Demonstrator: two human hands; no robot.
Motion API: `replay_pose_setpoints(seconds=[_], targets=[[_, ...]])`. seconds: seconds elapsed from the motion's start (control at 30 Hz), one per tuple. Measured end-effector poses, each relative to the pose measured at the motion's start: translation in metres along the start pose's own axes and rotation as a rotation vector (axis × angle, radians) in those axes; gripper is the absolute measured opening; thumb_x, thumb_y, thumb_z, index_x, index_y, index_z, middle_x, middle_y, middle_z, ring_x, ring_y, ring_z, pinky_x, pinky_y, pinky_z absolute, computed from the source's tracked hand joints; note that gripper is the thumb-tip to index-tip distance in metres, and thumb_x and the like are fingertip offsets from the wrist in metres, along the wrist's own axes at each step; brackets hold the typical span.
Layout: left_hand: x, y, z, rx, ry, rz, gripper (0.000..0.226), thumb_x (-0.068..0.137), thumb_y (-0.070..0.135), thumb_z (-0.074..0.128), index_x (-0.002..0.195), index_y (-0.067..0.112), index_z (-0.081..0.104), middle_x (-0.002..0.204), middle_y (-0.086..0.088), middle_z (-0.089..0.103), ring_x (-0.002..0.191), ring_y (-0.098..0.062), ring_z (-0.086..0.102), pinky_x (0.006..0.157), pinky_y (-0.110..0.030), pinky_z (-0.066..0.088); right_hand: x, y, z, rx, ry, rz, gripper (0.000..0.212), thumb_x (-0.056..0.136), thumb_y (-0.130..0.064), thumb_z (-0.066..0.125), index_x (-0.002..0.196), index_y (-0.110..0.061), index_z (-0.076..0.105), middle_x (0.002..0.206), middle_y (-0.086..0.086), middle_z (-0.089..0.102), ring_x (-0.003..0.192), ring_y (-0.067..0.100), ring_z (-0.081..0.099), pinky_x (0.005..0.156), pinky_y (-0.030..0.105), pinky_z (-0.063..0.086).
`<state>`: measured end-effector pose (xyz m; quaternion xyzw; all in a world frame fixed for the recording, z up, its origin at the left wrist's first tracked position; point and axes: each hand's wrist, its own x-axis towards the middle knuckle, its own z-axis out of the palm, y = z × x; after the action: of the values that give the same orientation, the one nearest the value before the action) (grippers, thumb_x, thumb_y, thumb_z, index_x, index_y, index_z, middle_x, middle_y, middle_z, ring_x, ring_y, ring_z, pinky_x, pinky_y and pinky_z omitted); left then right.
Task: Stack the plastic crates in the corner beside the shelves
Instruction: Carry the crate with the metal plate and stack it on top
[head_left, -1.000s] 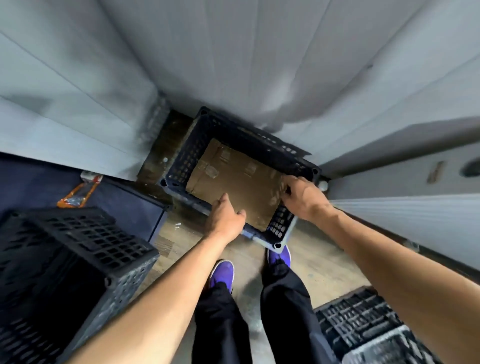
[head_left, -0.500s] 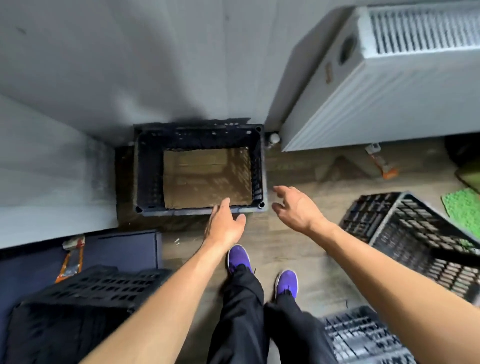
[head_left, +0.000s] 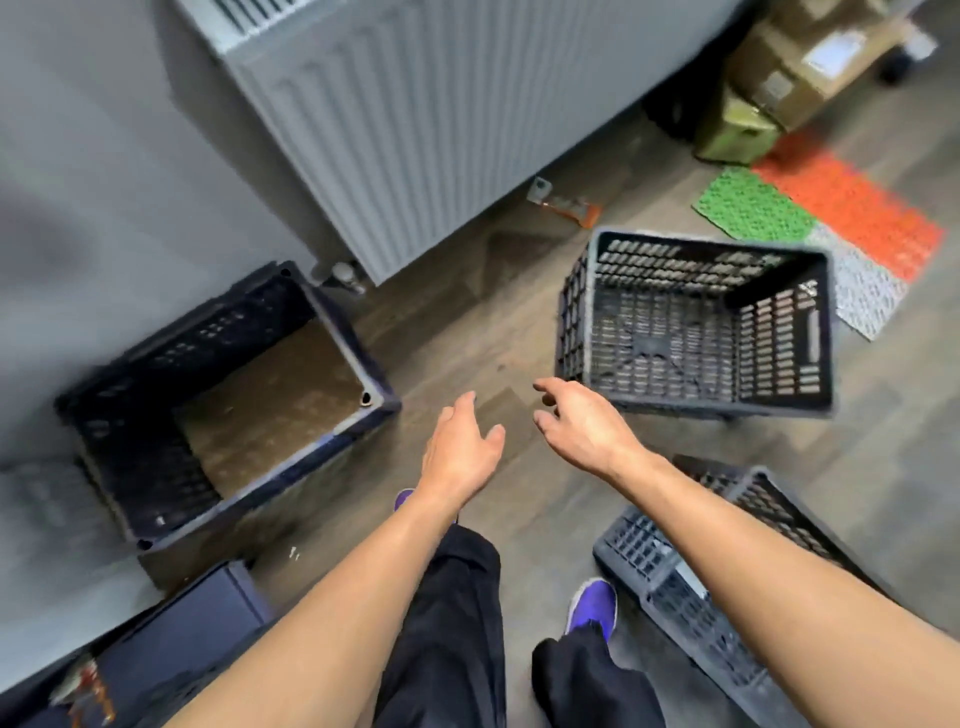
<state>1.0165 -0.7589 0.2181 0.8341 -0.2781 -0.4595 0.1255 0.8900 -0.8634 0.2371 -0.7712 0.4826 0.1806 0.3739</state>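
Radiator (head_left: 415, 119): the largest thing in view, white, running along the wall from 11 to 1 o'clock.
Floor (head_left: 483, 322): wood-look boards, bare between the crates.
Corner crate (head_left: 332, 457): dark, upright and open-topped, at 9 o'clock, set against the grey wall beside the radiator's lower end; a brown sheet of cardboard (head_left: 270, 410) lies in its bottom. It looks like the base of the stack.
Loose crate (head_left: 696, 322): grey slatted plastic at 2 o'clock, apparently tipped so its open mouth faces the camera, well apart from the corner crate.
Third crate (head_left: 691, 618): at 5 o'clock, partly hidden under the right forearm, just beside the purple shoe (head_left: 592, 605).
Mats (head_left: 831, 208): green, orange and white tiles at 2 o'clock, beyond the loose crate.
Right hand (head_left: 587, 426): empty, fingers loosely spread and curled, near the loose crate's near left corner but not touching it.
Left hand (head_left: 460, 447): empty, fingers relaxed and parted, over bare floor between the two crates.
Step in hand: judged as the reach for the next crate, with one crate placed in the corner.
Next move: likely both hands take opposite rims of the loose crate, turn it mouth-up, carry it towards 9 o'clock and seat it squarely on the corner crate's rim.
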Motion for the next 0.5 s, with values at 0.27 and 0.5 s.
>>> replay_pose_setpoints(seconds=[0.27, 0.5], targets=[[-0.065, 0.071, 0.122, 0.16, -0.107, 0.148, 0.066, 0.093, 0.039, 0.052, 0.15, 0.017, 0.029, 0.141, -0.01, 0.046, 0.127, -0.023, 0.049, 0.104, -0.039, 0.041, -0.092, 0.151, -0.005, 0.179, 0.074, 0.136, 0.05, 0.095, -0.029, 0.049, 0.144, -0.02, 0.044, 0.135, 0.007, 0.055, 0.125, 0.025, 0.051, 0.104, 0.04, 0.042], [-0.112, 0.119, 0.23, 0.302, -0.222, 0.237, 0.065, 0.093, 0.04, 0.051, 0.15, 0.017, 0.029, 0.142, -0.011, 0.045, 0.129, -0.024, 0.047, 0.106, -0.04, 0.039, -0.171, 0.276, 0.007, 0.321, 0.095, 0.324, 0.049, 0.093, -0.032, 0.048, 0.142, -0.024, 0.045, 0.13, 0.004, 0.057, 0.12, 0.025, 0.053, 0.099, 0.039, 0.044]])
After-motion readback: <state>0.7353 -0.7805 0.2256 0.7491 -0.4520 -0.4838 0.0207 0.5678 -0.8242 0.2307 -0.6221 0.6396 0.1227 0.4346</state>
